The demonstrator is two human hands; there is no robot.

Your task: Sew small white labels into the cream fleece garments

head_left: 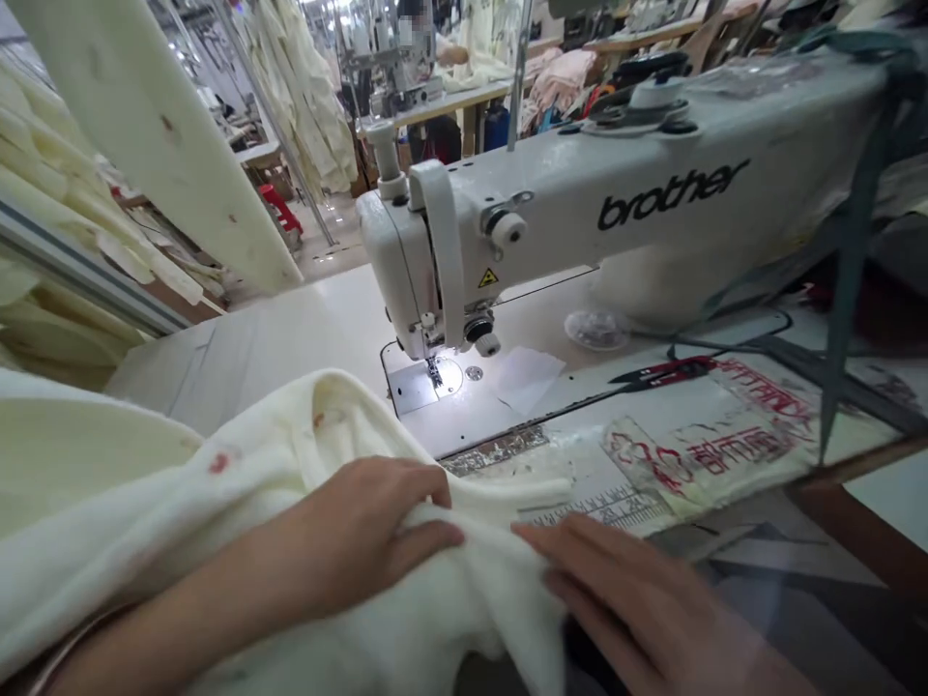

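A large cream fabric piece (239, 474) with small reddish-brown marks drapes over the front left of the sewing table and down in front of me. My left hand (384, 527) is closed on a fold of it, thumb and fingers pinching the cloth. Close by on the right, my right hand (616, 590) has its fingers stretched out, somewhat blurred, with the tips touching the fabric's edge. Behind both hands stands a white sewing machine (536, 232). Its lit presser foot (435, 372) has no fabric under it; the cloth lies in front of the needle plate (410, 387).
Red-handled thread snips (667, 372) lie on the table by a clear round dish (595, 329) and a white scrap (529, 379). A printed ruler (616, 507) runs along the front edge. Cream pieces (290, 87) hang at the back left, and other workstations stand behind.
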